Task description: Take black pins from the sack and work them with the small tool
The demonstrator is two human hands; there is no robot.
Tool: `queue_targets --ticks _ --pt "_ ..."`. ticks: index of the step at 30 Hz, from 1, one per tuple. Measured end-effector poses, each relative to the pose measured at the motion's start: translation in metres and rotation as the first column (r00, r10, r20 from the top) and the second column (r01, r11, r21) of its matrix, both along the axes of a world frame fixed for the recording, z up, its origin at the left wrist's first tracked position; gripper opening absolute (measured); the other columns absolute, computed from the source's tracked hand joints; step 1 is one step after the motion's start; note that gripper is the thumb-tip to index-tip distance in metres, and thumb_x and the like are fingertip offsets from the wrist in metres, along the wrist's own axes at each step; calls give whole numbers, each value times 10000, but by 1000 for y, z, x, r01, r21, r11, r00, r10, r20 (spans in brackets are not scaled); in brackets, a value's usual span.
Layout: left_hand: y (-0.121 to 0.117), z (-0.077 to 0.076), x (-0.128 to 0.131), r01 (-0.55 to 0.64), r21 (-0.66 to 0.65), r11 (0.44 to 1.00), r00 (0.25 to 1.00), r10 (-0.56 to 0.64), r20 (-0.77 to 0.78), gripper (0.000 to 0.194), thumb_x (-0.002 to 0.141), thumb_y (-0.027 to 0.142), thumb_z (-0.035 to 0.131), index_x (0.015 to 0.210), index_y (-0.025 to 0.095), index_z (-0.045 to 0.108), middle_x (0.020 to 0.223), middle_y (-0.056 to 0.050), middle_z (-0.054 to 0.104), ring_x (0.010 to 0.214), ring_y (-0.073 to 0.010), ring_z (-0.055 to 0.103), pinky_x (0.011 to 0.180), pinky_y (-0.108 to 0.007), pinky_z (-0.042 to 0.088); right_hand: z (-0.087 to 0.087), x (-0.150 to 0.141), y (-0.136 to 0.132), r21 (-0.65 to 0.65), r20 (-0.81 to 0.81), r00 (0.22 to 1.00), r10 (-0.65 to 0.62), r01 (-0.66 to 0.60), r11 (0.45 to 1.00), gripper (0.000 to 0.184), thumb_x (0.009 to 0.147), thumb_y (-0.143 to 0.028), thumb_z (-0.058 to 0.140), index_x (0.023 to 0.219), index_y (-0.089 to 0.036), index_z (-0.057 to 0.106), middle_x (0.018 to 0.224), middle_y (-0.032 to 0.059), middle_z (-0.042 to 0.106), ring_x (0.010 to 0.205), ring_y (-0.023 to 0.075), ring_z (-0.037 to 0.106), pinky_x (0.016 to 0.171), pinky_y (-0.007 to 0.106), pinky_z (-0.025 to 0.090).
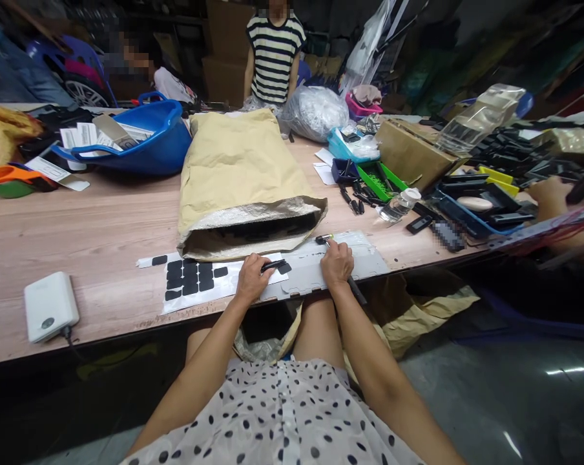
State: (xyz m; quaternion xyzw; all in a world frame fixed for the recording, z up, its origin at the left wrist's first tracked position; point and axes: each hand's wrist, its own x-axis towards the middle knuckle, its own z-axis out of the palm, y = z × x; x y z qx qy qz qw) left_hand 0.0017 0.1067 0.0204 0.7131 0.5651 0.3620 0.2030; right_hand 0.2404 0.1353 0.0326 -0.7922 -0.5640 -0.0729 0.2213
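Observation:
My left hand point(251, 279) is closed on a slim black plastic piece point(272, 265), held over the right end of a white backing sheet point(234, 284). Several black rounded-square stickers point(190, 278) sit in rows on that sheet, left of the hand. My right hand point(338, 263) grips a small hammer point(357, 290); its black handle sticks out below the fist and its small head shows beyond the fingers. Under both hands lies a flat grey board point(306, 278) along the table's front edge. Just behind them is a large tan paper sack point(238, 168), its dark mouth facing me.
A white power bank point(51, 307) with a cable lies at left. Behind it stands a blue basin point(132, 145) with papers. To the right are a green tray point(379, 179), a small clear bottle point(399, 205) and a blue tray point(480, 210) of black parts. A person point(275, 58) stands opposite.

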Motion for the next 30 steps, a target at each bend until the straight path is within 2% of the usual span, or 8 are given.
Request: queue_targets --ticks 4,8,12,17,20,23,27,30 --pt "-14 12 -3 69 105 992 998 -68 -13 97 866 201 645 951 222 687 881 -27 605 876 -205 597 807 -340 533 -2 -6 -1 3 65 998 -7 7 1000 341 933 -139 449 1142 -187 714 955 115 592 912 252 514 729 334 366" --pt "-63 19 -6 254 163 953 967 -247 -64 132 931 234 580 1034 226 662 900 -29 623 817 -176 623 731 -290 536 -3 -7 -1 -8 89 996 -14 15 1000 329 935 -139 460 1154 -184 701 967 116 596 920 250 517 736 338 373" --pt "-112 -1 -10 359 57 932 919 -342 -196 132 950 258 545 1028 248 651 869 -17 645 728 -179 662 592 -267 514 -2 -7 -1 -14 93 995 -18 19 1000 336 938 -135 453 1166 -185 695 989 119 606 930 253 521 731 339 377" --pt "-125 -31 -11 156 -222 962 880 -238 -410 201 866 180 599 1032 264 674 863 -30 691 691 -239 708 519 -294 489 -1 -9 -1 -8 73 997 -11 11 1000 341 945 -139 435 1159 -176 698 982 128 610 918 258 522 719 341 371" --pt "-117 -24 -5 171 -257 951 897 -258 -360 255 849 190 612 1078 278 680 901 -38 703 708 -252 709 549 -312 501 -1 -9 -1 8 55 998 0 0 1000 344 941 -137 425 1150 -171 697 968 133 602 914 263 515 718 345 371" --pt "-93 -1 1 222 -106 969 948 -240 -209 162 926 269 552 1014 282 687 910 -28 695 787 -222 693 650 -300 530 -2 -8 -1 13 30 999 14 -14 1000 333 934 -144 439 1154 -172 688 970 136 591 919 267 507 726 348 377" --pt "-27 28 -2 -69 35 997 984 73 -165 202 945 292 539 1078 250 685 999 -56 661 893 -217 654 718 -290 526 -1 -8 -1 -8 11 1000 18 -18 1000 331 941 -148 437 1163 -173 680 986 137 585 933 270 505 737 347 376" --pt "22 34 -12 -212 32 977 956 214 -199 235 912 225 565 1114 232 686 1078 -96 622 993 -271 629 804 -349 528 -1 -10 -1 -23 15 1000 18 -17 1000 334 945 -145 431 1168 -169 678 993 139 585 948 274 507 743 347 373"
